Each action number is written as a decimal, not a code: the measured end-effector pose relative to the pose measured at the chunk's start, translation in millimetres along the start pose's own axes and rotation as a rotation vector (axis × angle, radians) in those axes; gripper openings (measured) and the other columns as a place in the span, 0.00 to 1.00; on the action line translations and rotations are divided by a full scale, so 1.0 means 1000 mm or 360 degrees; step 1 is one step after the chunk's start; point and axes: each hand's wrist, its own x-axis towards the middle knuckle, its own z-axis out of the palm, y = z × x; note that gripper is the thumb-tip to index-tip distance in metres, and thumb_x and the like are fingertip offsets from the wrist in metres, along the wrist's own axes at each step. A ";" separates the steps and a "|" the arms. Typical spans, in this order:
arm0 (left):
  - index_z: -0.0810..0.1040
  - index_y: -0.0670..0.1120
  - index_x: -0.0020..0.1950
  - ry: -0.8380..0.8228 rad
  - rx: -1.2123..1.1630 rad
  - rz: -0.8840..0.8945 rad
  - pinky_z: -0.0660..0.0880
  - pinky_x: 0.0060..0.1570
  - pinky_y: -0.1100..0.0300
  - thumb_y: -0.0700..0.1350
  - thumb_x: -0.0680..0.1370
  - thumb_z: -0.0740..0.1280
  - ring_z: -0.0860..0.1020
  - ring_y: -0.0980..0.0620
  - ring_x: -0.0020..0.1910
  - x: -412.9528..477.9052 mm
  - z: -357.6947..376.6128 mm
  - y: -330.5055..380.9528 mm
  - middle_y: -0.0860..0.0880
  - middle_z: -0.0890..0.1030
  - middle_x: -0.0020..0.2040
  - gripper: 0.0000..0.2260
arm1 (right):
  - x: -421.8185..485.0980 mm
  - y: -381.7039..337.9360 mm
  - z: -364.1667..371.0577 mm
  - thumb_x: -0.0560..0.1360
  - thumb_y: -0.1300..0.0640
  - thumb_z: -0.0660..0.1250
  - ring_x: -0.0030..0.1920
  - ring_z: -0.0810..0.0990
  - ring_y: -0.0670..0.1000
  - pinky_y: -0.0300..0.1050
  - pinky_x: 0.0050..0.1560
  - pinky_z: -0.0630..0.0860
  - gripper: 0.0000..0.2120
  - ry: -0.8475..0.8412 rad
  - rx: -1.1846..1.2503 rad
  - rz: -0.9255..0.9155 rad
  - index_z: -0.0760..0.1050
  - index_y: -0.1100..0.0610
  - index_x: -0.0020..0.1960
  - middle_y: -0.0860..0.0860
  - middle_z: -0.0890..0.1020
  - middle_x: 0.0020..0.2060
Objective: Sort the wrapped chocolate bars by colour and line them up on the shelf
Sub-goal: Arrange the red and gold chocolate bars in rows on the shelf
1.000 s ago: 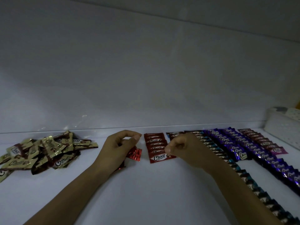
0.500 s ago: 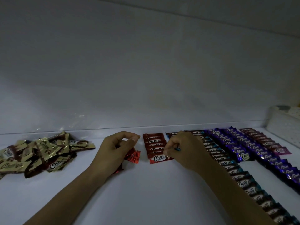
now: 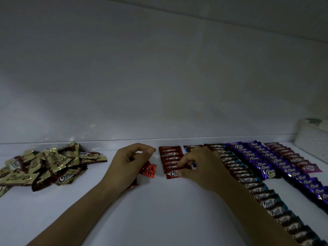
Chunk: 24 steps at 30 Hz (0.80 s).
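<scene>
The right hand (image 3: 200, 168) has slid slightly toward 7 o'clock since a second ago. Its thumb now covers part of the label on the front bar of the red row (image 3: 170, 156), and a blue-edged wrapper (image 3: 194, 165) now shows pinched between its curled fingers. The left hand (image 3: 127, 164), at 9 o'clock of the red row, stays where it was, with its fingers curled round the held red bars (image 3: 148, 169).

On the white shelf (image 3: 159, 210) the red row is short and runs from the back wall toward the front. At its 3 o'clock lies the long teal row (image 3: 269, 203), then the purple rows (image 3: 268, 173), then the pink row (image 3: 309, 168), which ends near a white box (image 3: 312, 144) at far 3 o'clock. The gold pile (image 3: 53, 157) lies loose at far 9 o'clock, well apart from the left hand.
</scene>
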 end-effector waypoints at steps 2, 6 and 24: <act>0.82 0.48 0.46 0.0028 0.0035 0.0018 0.69 0.30 0.73 0.46 0.79 0.65 0.72 0.60 0.26 0.000 0.001 -0.001 0.48 0.73 0.26 0.07 | 0.000 -0.002 0.002 0.70 0.45 0.72 0.44 0.71 0.40 0.46 0.58 0.67 0.10 0.0036 0.0008 -0.0016 0.82 0.48 0.48 0.39 0.76 0.39; 0.81 0.51 0.46 0.0173 0.0208 0.0143 0.71 0.26 0.70 0.50 0.78 0.64 0.75 0.55 0.27 -0.004 0.002 0.000 0.45 0.77 0.29 0.08 | -0.002 -0.028 0.007 0.70 0.45 0.71 0.39 0.81 0.45 0.44 0.45 0.79 0.12 0.0079 0.0794 0.0022 0.82 0.54 0.43 0.48 0.84 0.36; 0.83 0.54 0.44 -0.0032 0.0051 0.0143 0.65 0.25 0.74 0.59 0.75 0.59 0.69 0.63 0.22 -0.009 0.000 0.011 0.47 0.83 0.31 0.16 | -0.005 -0.038 -0.004 0.76 0.65 0.64 0.31 0.83 0.49 0.33 0.29 0.74 0.05 0.0136 0.1696 0.0337 0.78 0.61 0.43 0.53 0.85 0.34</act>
